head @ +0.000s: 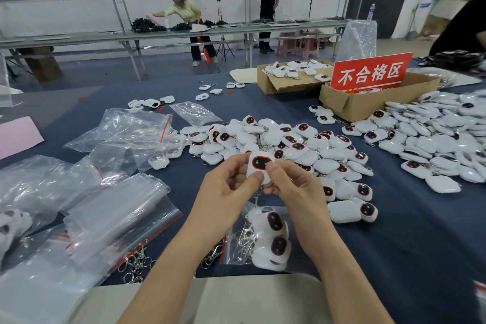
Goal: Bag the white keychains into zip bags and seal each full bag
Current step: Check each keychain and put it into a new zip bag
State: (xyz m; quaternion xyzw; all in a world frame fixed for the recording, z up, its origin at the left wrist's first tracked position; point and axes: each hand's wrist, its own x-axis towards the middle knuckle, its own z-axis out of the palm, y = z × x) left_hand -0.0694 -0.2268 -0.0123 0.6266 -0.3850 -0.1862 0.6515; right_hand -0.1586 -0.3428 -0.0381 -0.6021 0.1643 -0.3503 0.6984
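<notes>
White keychain [259, 166] pinched between left hand [226, 192] and right hand [292, 192] over one part-filled zip bag [265, 239], near edge of table [394, 258].

Red sign [370, 72] stands up in a cardboard box [352, 106], pink sheet [18, 135] lies on the tabletop's [394, 231] left, and two people are behind at a long bench [157, 34].

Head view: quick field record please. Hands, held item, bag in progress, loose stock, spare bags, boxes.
held keychain: white, dark red-rimmed face up, chain hanging below
left hand: grips held keychain
right hand: pinches it, thumb on its face
part-filled bag: on table under hands, several keychains inside
loose pile: beyond hands, mid-table
empty bags: heaped at left
red sign: in cardboard box, far right
</notes>
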